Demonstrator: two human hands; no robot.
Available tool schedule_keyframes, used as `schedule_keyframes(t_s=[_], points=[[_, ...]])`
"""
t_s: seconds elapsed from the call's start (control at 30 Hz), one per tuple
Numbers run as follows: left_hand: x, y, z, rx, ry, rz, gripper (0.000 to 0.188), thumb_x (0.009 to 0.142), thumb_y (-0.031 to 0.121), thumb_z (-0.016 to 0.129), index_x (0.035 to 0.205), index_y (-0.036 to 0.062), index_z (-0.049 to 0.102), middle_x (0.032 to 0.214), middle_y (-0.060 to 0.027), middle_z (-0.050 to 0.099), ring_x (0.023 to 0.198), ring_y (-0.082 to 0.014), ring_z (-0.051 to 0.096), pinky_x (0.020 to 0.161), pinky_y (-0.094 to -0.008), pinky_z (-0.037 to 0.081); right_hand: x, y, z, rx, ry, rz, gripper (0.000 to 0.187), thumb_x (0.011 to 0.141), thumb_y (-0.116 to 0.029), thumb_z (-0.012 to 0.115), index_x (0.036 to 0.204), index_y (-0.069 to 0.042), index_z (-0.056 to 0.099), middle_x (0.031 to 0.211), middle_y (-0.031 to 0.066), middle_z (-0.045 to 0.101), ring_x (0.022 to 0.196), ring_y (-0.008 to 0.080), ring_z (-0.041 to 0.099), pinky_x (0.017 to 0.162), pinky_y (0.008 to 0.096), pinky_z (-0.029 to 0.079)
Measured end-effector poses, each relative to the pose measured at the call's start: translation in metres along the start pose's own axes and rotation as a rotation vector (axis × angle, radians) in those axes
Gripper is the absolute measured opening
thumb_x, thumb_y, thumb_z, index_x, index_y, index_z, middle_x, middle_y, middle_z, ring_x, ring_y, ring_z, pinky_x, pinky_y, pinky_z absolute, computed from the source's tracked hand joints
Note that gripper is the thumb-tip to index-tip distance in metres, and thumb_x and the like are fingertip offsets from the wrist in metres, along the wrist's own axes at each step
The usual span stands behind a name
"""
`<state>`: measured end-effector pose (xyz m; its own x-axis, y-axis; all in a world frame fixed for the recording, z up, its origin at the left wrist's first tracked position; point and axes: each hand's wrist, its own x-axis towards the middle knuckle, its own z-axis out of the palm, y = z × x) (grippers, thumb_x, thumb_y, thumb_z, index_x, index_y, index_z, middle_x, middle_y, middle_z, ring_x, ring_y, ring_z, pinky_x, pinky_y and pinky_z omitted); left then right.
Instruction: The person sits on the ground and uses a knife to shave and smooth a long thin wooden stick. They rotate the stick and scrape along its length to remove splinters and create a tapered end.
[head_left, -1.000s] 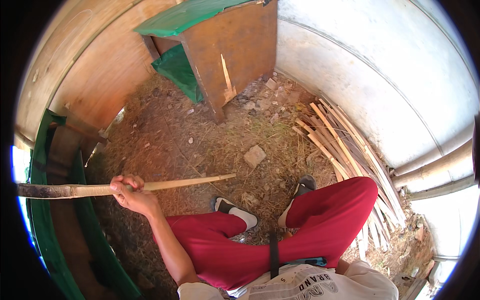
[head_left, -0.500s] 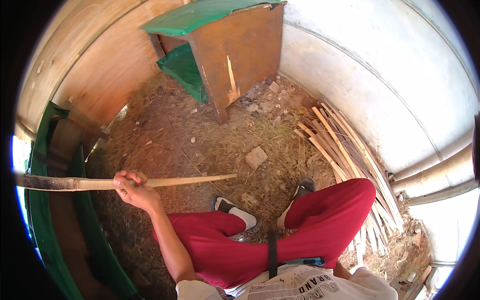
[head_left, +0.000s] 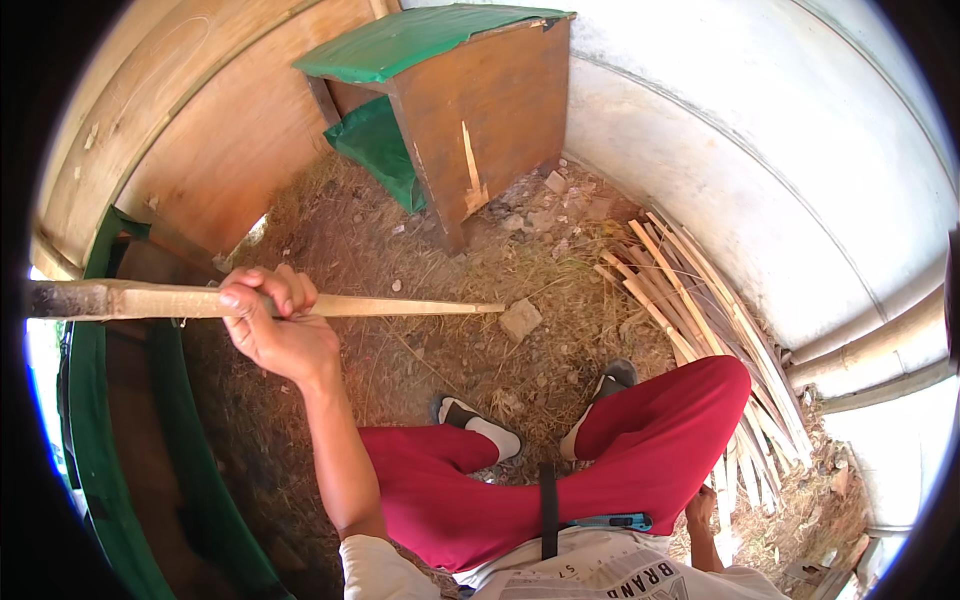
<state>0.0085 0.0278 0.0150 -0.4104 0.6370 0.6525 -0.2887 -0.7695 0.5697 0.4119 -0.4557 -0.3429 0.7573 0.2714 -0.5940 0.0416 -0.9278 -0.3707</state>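
Observation:
My left hand (head_left: 275, 322) is closed round a long split bamboo strip (head_left: 400, 306), held roughly level in front of my left leg. The strip's thick, darker part reaches the left rim, and its thin pale end points right, beside a stone block (head_left: 520, 320) in the picture. Beyond my right thigh, my right hand (head_left: 702, 506) hangs low next to a pile of bamboo strips (head_left: 690, 290). My leg covers part of that hand, and whether it holds anything is hidden. A blue utility knife (head_left: 612, 521) lies across my lap near the waist.
A brown wooden cabinet (head_left: 490, 110) with a green covered top stands ahead. At the left is a long frame lined with green sheet (head_left: 105, 430). Pale walls (head_left: 720, 60) curve round the right. Dry grass and rubble (head_left: 530, 220) litter the ground.
My left hand has risen, carrying the bamboo strip upward and a little right in the picture. My right hand has come into view beside my right thigh.

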Motion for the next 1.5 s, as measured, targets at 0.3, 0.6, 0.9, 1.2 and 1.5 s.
schedule_keyframes(t_s=[0.3, 0.6, 0.9, 1.2, 1.5], points=[[-0.024, -0.050, 0.020, -0.128, -0.199, -0.121, 0.032, 0.104, 0.033, 0.054, 0.089, 0.0049, 0.054, 0.057, 0.0018, 0.033, 0.049, -0.0079, 0.027, 0.044, -0.0256, 0.020, -0.003, -0.068, -0.104, 0.301, 1.010, -0.304, 0.058, 0.105, -0.049, 0.042, 0.108, 0.000, 0.072, 0.059, 0.0019, 0.050, 0.049, 0.0086, 0.032, 0.045, 0.0312, 0.025], [-0.022, -0.079, 0.065, -0.261, -0.514, -0.220, 0.033, 0.105, 0.030, 0.049, 0.082, 0.0067, 0.053, 0.055, 0.0035, 0.032, 0.045, -0.0077, 0.023, 0.041, -0.0278, 0.017, -0.072, -0.301, -0.111, 0.553, 0.240, -0.706, 0.036, 0.106, -0.034, 0.048, 0.108, -0.006, 0.070, 0.056, -0.0058, 0.037, 0.048, 0.0059, 0.033, 0.047, 0.0278, 0.028], [-0.022, -0.093, 0.100, -0.172, -0.382, -0.286, 0.044, 0.102, 0.041, 0.056, 0.077, 0.0061, 0.043, 0.057, 0.0029, 0.028, 0.046, -0.0076, 0.021, 0.044, -0.0274, 0.015, -0.058, -0.392, 0.077, 0.265, -0.218, -0.925, 0.037, 0.100, -0.032, 0.055, 0.094, 0.003, 0.066, 0.070, 0.0248, 0.060, 0.067, 0.0423, 0.059, 0.066, 0.0480, 0.046], [-0.009, -0.104, 0.097, -0.127, -0.280, -0.228, 0.041, 0.102, 0.035, 0.057, 0.076, 0.0052, 0.046, 0.058, 0.0025, 0.032, 0.045, -0.0054, 0.023, 0.042, -0.0260, 0.017, -0.073, -0.396, 0.133, 0.134, -0.286, -0.872, 0.033, 0.101, -0.029, 0.050, 0.102, 0.002, 0.063, 0.078, 0.0298, 0.063, 0.078, 0.0505, 0.062, 0.071, 0.0553, 0.047], [-0.009, -0.096, 0.093, -0.096, -0.226, -0.207, 0.041, 0.102, 0.034, 0.057, 0.076, 0.0053, 0.046, 0.054, 0.0038, 0.030, 0.044, -0.0057, 0.023, 0.041, -0.0271, 0.017, -0.096, -0.400, 0.125, 0.224, -0.326, -0.905, 0.035, 0.103, -0.030, 0.049, 0.101, 0.002, 0.064, 0.073, 0.0307, 0.061, 0.075, 0.0515, 0.060, 0.067, 0.0560, 0.046]])
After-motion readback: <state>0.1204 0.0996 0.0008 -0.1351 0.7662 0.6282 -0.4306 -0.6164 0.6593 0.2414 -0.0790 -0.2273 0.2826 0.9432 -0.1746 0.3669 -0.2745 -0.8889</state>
